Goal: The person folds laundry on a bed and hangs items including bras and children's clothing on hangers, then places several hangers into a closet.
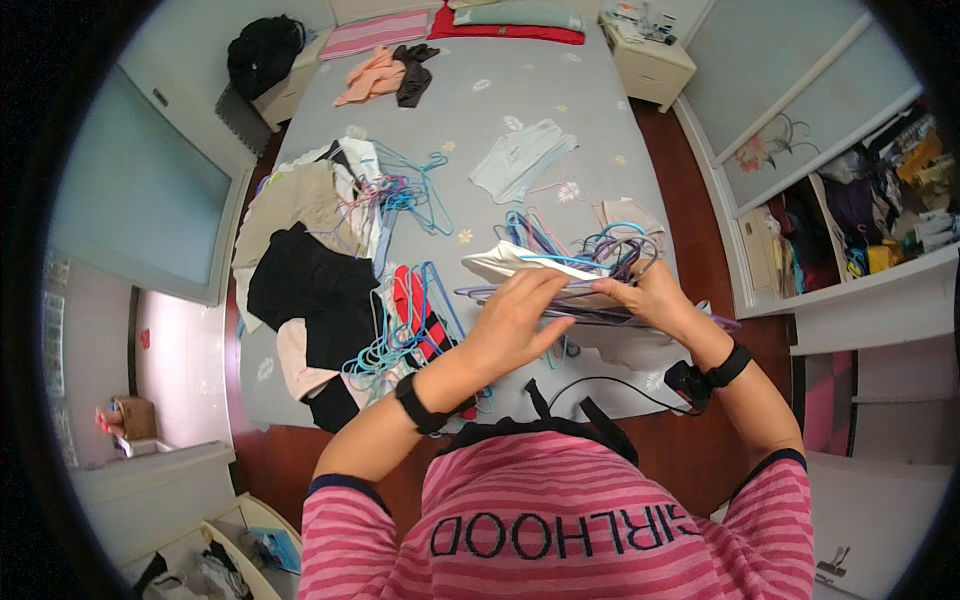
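Observation:
My right hand (658,298) is closed around a bunch of hangers (626,255), mostly purple and blue, near the bed's front right. White and dark garments hang from them, and a white garment (499,259) shows on the far side. My left hand (517,319) lies against the near side of this bunch, its thumb apart from the fingers. Whether its fingertips pinch anything is partly hidden. Beyond the bunch, a pale blue garment (521,161) lies on the bed with a pink hanger under it. A beige garment (626,214) is just past my right hand.
On the left of the bed (480,112) are heaped clothes (311,285), with tangled hangers (405,191) and light blue hangers (390,349). Peach and dark clothes (382,75) lie farther back. An opened wardrobe (862,202) stands right; drawers (217,555) are pulled out at lower left.

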`<action>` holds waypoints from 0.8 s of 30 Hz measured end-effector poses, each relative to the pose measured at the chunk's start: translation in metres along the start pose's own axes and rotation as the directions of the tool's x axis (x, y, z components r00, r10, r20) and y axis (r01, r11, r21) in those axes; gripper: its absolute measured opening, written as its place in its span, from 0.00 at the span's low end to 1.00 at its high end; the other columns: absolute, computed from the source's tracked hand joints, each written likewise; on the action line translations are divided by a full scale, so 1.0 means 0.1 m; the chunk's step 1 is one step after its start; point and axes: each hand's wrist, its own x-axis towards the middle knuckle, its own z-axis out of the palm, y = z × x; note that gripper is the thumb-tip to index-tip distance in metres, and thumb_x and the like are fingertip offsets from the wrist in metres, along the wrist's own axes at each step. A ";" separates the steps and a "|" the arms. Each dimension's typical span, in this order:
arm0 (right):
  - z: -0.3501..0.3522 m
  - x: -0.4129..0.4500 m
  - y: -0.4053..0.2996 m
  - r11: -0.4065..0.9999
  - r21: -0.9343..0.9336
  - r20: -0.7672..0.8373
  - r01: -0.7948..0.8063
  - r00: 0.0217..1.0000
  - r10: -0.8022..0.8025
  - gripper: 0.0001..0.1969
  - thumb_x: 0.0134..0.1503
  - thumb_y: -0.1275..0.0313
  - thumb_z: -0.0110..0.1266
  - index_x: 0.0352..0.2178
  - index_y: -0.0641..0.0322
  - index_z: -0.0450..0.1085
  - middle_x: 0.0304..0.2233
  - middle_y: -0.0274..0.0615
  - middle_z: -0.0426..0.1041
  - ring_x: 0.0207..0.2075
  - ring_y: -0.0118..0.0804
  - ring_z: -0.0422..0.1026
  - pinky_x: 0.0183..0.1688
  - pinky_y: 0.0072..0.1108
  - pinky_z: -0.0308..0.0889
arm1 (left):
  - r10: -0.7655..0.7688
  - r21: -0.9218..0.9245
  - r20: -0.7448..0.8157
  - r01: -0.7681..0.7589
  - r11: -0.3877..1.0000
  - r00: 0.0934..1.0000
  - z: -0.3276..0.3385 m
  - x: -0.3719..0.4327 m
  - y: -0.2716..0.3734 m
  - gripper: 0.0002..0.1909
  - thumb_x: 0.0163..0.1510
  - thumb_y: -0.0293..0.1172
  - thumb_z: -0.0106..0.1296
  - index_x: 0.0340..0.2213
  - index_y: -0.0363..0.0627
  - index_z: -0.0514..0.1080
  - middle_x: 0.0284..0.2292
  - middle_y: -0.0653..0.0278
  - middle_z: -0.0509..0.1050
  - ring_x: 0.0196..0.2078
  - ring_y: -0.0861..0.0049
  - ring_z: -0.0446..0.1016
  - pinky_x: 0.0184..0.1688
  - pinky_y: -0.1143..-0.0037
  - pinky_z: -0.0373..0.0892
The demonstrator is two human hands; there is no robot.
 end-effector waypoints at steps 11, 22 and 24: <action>0.27 0.00 -0.11 0.841 0.498 0.532 -0.211 0.841 -0.104 0.13 0.53 0.73 0.49 0.40 0.70 0.65 0.27 0.37 0.71 0.28 0.23 0.69 0.30 0.15 0.65 | -0.013 0.295 0.024 0.005 0.955 1.000 0.04 -0.22 -0.26 0.11 0.38 0.29 0.55 0.28 0.44 0.69 0.23 0.63 0.70 0.28 0.64 0.70 0.31 0.68 0.64; -0.02 0.30 1.12 0.785 0.542 0.220 -0.301 0.952 0.213 0.13 0.59 0.78 0.36 0.46 0.71 0.59 0.36 0.44 0.70 0.33 0.30 0.73 0.34 0.16 0.70 | -0.196 0.403 -0.013 0.185 0.896 0.980 -0.14 -0.60 -0.13 0.06 0.39 0.26 0.51 0.23 0.42 0.67 0.21 0.60 0.67 0.25 0.64 0.69 0.27 0.70 0.64; -0.13 0.36 1.42 0.803 0.524 0.163 -0.283 0.959 0.232 0.13 0.59 0.78 0.37 0.46 0.69 0.58 0.36 0.43 0.70 0.31 0.29 0.73 0.34 0.17 0.69 | -0.255 0.416 -0.029 0.243 0.876 0.967 -0.13 -0.68 -0.10 0.06 0.38 0.26 0.51 0.22 0.42 0.66 0.21 0.60 0.66 0.25 0.64 0.69 0.27 0.70 0.63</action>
